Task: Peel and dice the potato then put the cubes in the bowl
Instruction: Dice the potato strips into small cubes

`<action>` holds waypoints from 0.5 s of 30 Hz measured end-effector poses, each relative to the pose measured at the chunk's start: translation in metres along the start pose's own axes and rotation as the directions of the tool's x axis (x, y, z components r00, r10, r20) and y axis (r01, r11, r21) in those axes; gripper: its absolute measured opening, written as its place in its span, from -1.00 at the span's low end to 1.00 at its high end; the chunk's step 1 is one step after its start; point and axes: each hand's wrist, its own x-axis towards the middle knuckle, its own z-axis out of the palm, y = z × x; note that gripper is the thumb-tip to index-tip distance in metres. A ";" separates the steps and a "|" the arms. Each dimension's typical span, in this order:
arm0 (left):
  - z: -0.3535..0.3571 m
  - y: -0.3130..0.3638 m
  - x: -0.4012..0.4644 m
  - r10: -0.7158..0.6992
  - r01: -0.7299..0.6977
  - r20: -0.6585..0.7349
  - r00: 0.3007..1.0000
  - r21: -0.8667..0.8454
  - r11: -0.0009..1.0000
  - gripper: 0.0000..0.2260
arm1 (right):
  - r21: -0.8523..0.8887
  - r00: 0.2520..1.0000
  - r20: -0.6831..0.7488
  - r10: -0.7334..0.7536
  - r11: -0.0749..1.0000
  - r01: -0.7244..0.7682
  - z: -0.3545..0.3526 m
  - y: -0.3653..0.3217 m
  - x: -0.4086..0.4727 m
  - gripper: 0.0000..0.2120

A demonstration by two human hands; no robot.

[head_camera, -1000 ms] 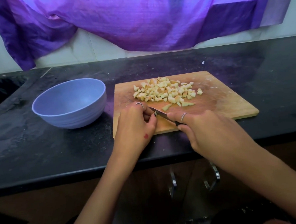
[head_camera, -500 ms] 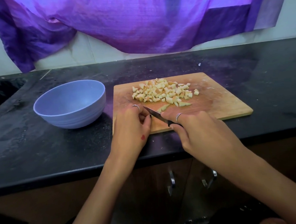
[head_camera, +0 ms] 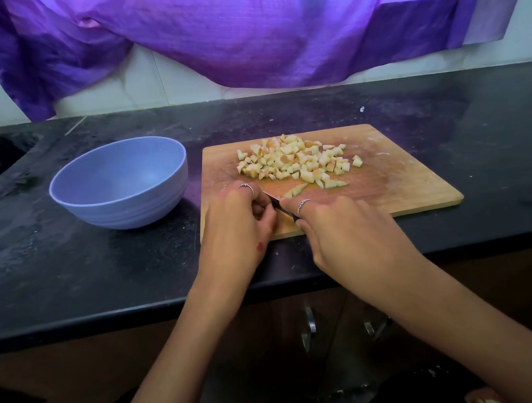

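Against the frame half a second back, I note little change: both hands sit at the near left part of the cutting board [head_camera: 411, 175], the heap of potato cubes [head_camera: 296, 161] lies as it did, and the knife blade [head_camera: 274, 202] shows slightly less length between the hands.

Edges and room: the wooden cutting board lies on the black tabletop [head_camera: 77, 273], its near edge close to the tabletop's front edge. The right half of the board is bare wood. The blue bowl [head_camera: 119, 184] stands on the tabletop just left of the board, apart from it, with nothing inside that I can see. Purple cloth [head_camera: 249, 32] hangs along the wall behind. Open tabletop lies to the right of the board and behind it.

Hands and work piece: the left hand [head_camera: 238, 224] has its fingers curled down onto the board; whatever it holds is hidden under them, so I cannot tell its grasp. The right hand [head_camera: 346, 234] is clenched round the knife handle, blade pointing up-left toward the left hand's fingers. Two longer potato strips [head_camera: 295, 190] lie just beyond the blade, touching the near fringe of the cube heap, which sits at mid-board beyond both hands.
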 end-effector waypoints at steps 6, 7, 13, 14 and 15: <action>0.000 -0.001 0.001 0.000 0.000 0.001 1.000 0.013 1.000 -0.93 | 0.000 0.994 -0.109 -0.018 1.000 0.018 -0.003 0.011 -0.002 -0.53; 0.002 -0.001 0.003 -0.005 0.004 0.009 1.000 0.021 1.000 -0.93 | 0.052 0.988 -0.151 0.006 0.999 0.002 -0.004 0.016 0.000 -0.55; 0.003 -0.001 0.021 -0.022 0.019 0.014 1.000 0.186 0.982 -0.94 | 0.209 0.963 -0.242 0.123 0.975 -0.072 -0.016 0.059 -0.011 -0.83; 0.002 -0.004 0.023 -0.009 0.008 0.004 1.000 0.185 0.983 -0.93 | 0.218 0.964 -0.244 0.102 0.975 -0.048 -0.018 0.064 -0.017 -0.96; 0.002 -0.008 0.024 0.000 0.001 -0.010 1.000 0.167 0.986 -0.89 | 0.212 0.963 -0.262 0.067 0.977 -0.011 -0.019 0.070 -0.023 -0.89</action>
